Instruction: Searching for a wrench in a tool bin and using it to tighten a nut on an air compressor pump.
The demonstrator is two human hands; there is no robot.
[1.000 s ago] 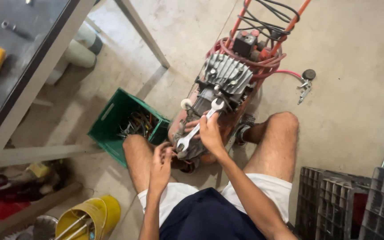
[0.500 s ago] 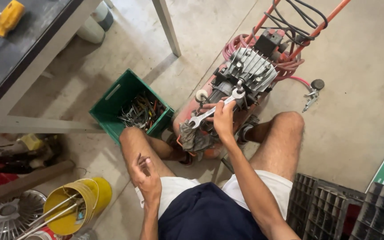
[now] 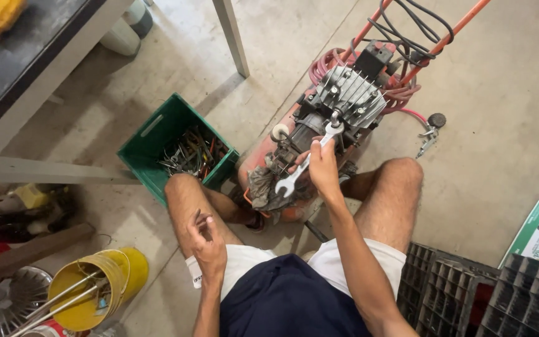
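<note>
I sit on the concrete floor with an orange air compressor [image 3: 338,106] between my knees. My right hand [image 3: 323,168] grips a silver open-ended spanner [image 3: 307,161] by its middle; the spanner's far end rests on a fitting just below the finned grey cylinder head [image 3: 350,93]. A grey rag [image 3: 263,187] hangs on the compressor beside the spanner's near end. My left hand [image 3: 207,240] hovers over my left thigh with the fingers curled around a small dark part; what it is I cannot tell.
A green crate [image 3: 157,134] full of hand tools stands left of my knee. A yellow bucket [image 3: 88,293] with metal rods is at lower left, a workbench [image 3: 26,68] at upper left. Black plastic crates [image 3: 488,293] lie at lower right. An air gun [image 3: 428,134] lies right of the compressor.
My left hand has drawn back from the compressor to over my left thigh. My right hand stays on the spanner at the same fitting. The camera has shifted slightly.
</note>
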